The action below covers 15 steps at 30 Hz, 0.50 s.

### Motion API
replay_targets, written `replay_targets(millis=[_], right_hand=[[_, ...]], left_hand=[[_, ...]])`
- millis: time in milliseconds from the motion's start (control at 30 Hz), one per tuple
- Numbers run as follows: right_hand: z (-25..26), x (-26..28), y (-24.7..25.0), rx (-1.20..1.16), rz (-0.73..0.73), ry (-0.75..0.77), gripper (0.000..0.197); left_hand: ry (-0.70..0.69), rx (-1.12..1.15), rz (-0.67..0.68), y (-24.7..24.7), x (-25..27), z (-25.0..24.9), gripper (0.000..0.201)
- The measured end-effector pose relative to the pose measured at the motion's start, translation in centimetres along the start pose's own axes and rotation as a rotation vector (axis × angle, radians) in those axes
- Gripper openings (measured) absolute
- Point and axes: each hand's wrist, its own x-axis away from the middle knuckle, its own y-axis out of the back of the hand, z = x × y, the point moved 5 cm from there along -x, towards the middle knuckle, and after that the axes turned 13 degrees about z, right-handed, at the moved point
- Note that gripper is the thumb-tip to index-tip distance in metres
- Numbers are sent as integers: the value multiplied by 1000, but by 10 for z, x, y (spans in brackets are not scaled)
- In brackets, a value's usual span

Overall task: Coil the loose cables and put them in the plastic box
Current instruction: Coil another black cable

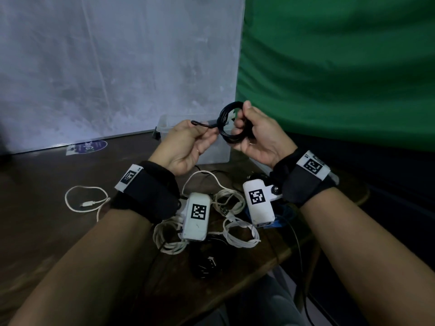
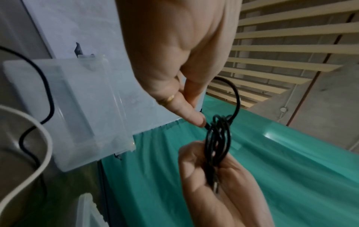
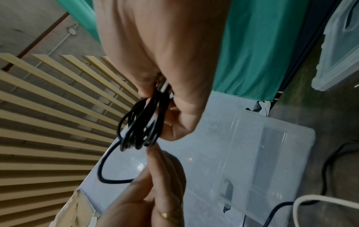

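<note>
Nearest the camera, white cables lie loose and half-looped on the dark tabletop, between the person's forearms and still to be dealt with. Above them, both hands work a black cable held in the air. The right hand has its fingers curled round the bundled loops, holding the coil upright, ring face toward the camera. The left hand pinches the cable's free tail between thumb and fingertips just left of the coil, the tail running roughly level from that grip into the loops. Judging by this, the last turn is being wrapped or tucked, and the left hand would lead it. The plastic box stands directly behind and below the hands, open side up, near enough that the coil in the right grip would only need lowering forward. Beyond hang a grey backdrop and a green cloth.
</note>
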Motion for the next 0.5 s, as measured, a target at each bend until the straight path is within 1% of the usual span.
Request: replay_targets(millis=[67,133,200,300,400,433,500], right_hand=[[-3,-2,-2,27,-12,5,31],[-3,-4,-4,74,-34,23,31],[-2,-6,-4,103,-57,47,32],[2,-5,-3,94,-95,70,32],[5,-4,2,165,-158,65,31],[5,-4,4,205,-169,57,31],[5,-4,5,291,-169,39,30]], left_hand=[[50,38,56,-7,2,4,16],[132,-1,112,-16,7,8,19],[185,-80,155,-20,11,14,19],[217,-180,203,-21,12,19,15],[289,-372,307,-22,18,20,22],[314,-445,316,-20,18,19,25],[323,-505,240,-13,15,14,23]])
